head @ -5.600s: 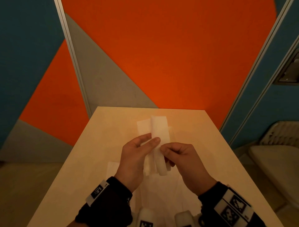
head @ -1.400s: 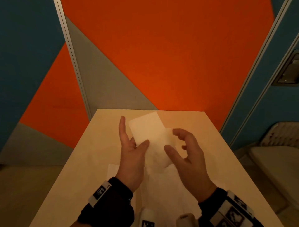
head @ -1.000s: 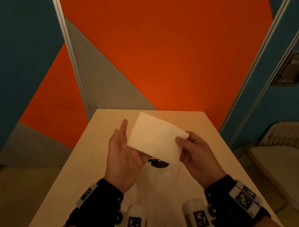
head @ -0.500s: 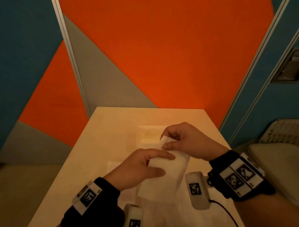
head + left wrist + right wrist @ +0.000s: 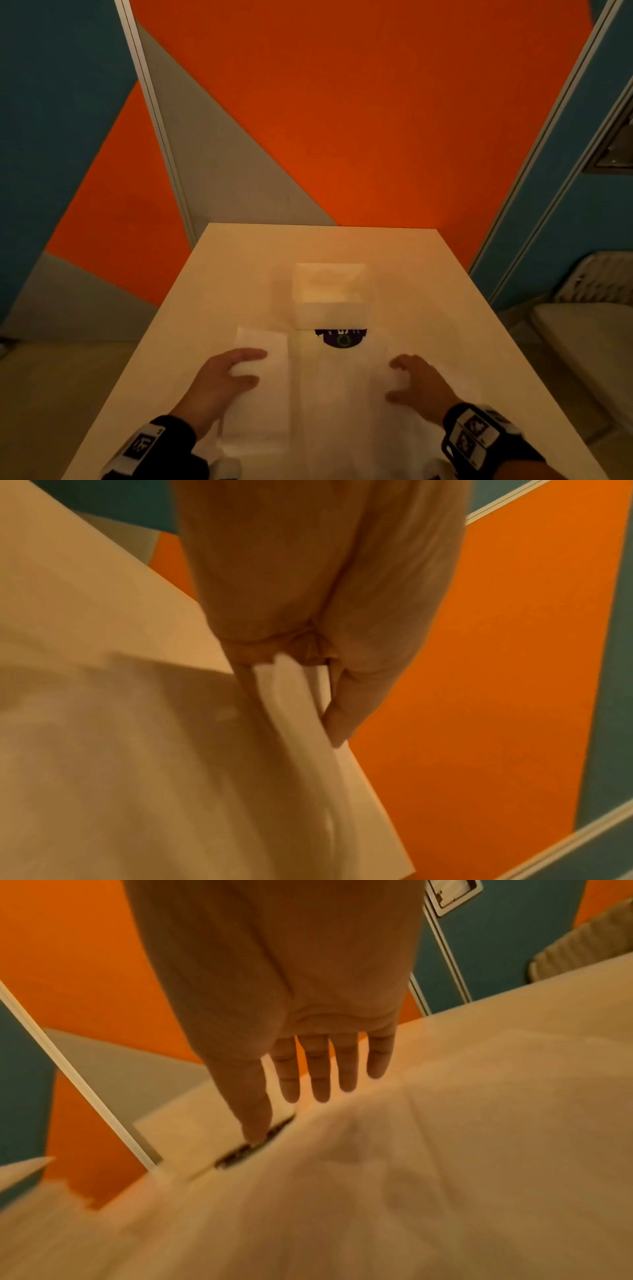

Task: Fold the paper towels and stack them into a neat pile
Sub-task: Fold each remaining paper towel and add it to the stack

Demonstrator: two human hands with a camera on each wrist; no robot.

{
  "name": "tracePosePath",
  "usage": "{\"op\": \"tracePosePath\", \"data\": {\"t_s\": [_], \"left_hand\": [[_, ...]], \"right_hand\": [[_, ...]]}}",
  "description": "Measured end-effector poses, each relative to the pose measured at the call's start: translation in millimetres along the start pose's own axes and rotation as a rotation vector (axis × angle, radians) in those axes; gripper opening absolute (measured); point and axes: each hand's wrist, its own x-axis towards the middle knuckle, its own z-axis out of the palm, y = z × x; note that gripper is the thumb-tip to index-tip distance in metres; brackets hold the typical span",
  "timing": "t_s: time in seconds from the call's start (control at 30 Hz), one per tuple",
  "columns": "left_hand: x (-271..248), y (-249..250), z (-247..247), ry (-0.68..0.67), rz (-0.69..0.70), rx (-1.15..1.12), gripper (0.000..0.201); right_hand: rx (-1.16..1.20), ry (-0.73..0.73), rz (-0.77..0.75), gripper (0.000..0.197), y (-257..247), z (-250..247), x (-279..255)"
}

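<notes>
Table towels blur beneath left hand.

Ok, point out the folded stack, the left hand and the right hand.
folded stack [image 5: 331, 301], head view, on its top face.
left hand [image 5: 221, 380], head view, on the back of the hand, which pinches a paper towel.
right hand [image 5: 416, 383], head view, on the back of the hand.
</notes>
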Motion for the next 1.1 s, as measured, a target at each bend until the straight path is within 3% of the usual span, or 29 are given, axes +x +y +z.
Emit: {"op": "tracePosePath", "data": {"t_s": [0.1, 0.33, 0.43, 0.5, 0.57, 0.73, 0.83, 0.9, 0.93, 1.0, 1.03, 1.1], "left_hand": [[1, -12, -6, 0.019, -0.070, -0.008, 0.035], [5, -13, -8, 0.017, -0.041, 0.083, 0.040], [8, -12, -8, 0.024, -0.037, 0.106, 0.042], [10, -12, -7, 0.026, 0.013, 0.179, 0.044], [12, -13, -7, 0.012, 0.046, 0.374, 0.047], [7, -9, 9, 0.127, 0.204, 1.036, 0.062], [3, -11, 24, -0.016, 0.315, 1.258, 0.059], [3, -16, 30, -0.086, 0.316, 1.297, 0.050], [1, -15, 33, -0.111, 0.285, 1.313, 0.054], [3, -21, 36, -0.158, 0.256, 1.281, 0.092], [2, -24, 36, -0.181, 0.236, 1.276, 0.108], [5, -29, 36, -0.173, 0.231, 1.282, 0.121]], "right_hand": [[-0.119, -0.087, 0.054, 0.091, 9, 15, -6], [-0.130, -0.066, 0.042, 0.102, 14, 21, -7], [-0.133, -0.136, 0.032, 0.141, 14, 16, -10], [-0.161, -0.167, 0.005, 0.156, 18, 15, -11], [-0.181, -0.184, -0.017, 0.156, 20, 16, -14], [-0.196, -0.144, -0.057, 0.159, 23, 17, -21], [-0.201, -0.087, -0.072, 0.159, 27, 19, -23], [-0.195, -0.057, -0.093, 0.146, 28, 22, -25], [-0.193, -0.039, -0.110, 0.128, 29, 23, -25], [-0.236, -0.010, -0.129, 0.088, 32, 27, -26], [-0.247, -0.003, -0.156, 0.085, 33, 27, -26], [-0.270, 0.006, -0.217, 0.094, 32, 28, -29]]}}
